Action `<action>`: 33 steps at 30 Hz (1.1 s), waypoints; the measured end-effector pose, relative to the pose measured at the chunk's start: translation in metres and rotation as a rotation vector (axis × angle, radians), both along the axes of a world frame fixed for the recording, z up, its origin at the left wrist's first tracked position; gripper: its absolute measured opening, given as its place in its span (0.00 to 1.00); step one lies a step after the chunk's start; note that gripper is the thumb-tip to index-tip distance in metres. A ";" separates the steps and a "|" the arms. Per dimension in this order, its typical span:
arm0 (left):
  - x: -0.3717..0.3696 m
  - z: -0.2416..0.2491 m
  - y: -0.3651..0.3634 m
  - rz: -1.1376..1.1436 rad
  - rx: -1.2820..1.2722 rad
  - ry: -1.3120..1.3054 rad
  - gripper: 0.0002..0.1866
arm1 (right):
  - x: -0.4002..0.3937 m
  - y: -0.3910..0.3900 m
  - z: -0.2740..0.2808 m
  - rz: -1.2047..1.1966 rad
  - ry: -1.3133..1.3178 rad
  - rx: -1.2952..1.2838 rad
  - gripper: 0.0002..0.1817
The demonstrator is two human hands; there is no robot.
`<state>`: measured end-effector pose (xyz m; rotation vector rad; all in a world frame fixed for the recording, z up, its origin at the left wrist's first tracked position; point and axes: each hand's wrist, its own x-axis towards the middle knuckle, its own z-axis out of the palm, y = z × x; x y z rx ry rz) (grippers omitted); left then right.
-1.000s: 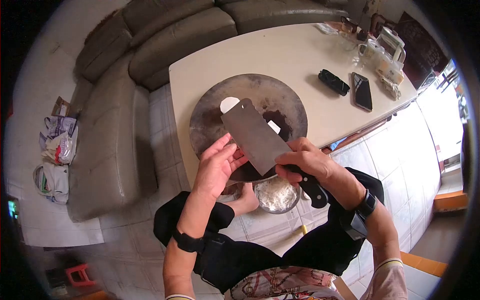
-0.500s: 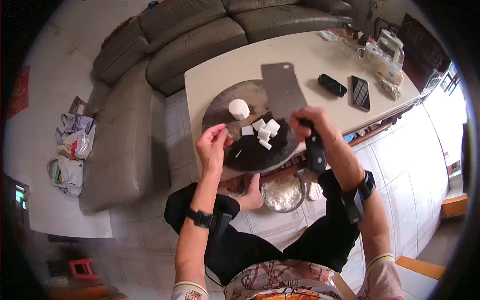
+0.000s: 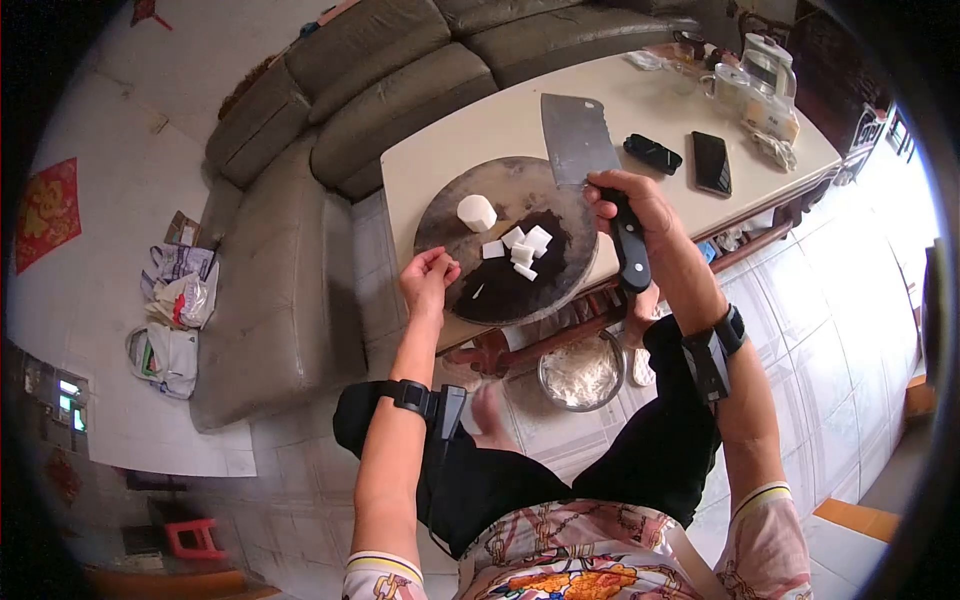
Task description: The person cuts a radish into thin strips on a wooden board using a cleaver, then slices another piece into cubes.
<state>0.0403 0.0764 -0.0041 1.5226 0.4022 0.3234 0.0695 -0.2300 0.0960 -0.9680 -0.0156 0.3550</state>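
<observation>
My right hand (image 3: 640, 212) grips the black handle of a cleaver (image 3: 578, 138). Its broad grey blade points away from me, over the far right edge of a round chopping board (image 3: 440, 215). At the board's left edge is my left hand (image 3: 428, 282), thumb and fingertips pinched together; a tiny pale bit may be between them, too small to name. Several white cut chunks (image 3: 522, 250) lie in a loose cluster on the dark wet patch. A larger white cylindrical piece (image 3: 477, 213) stands behind them, and a thin white sliver (image 3: 477, 292) lies nearer me.
The board rests on a cream table (image 3: 420, 150). Right of the blade are a black case (image 3: 652, 154), a phone (image 3: 711, 163) and a glass pitcher (image 3: 768, 70). A bowl of white shreds (image 3: 580, 372) sits on the floor below. A grey sofa (image 3: 290, 270) borders the table.
My right hand has swung the cleaver a little right and away from the chunks. My left hand stays pinched near the board's edge. My bare foot has drawn back toward me.
</observation>
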 end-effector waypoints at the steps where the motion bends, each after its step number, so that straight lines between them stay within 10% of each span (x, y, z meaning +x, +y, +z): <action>1: 0.001 -0.002 0.002 -0.007 0.005 0.007 0.12 | 0.000 -0.001 0.000 -0.028 0.022 0.018 0.09; 21: 0.034 -0.061 0.066 -0.062 0.016 -0.008 0.16 | 0.039 0.030 -0.048 -0.198 0.287 0.364 0.07; 33: 0.001 -0.009 0.021 -0.128 0.040 0.019 0.16 | 0.035 0.030 -0.045 -0.206 0.354 0.423 0.05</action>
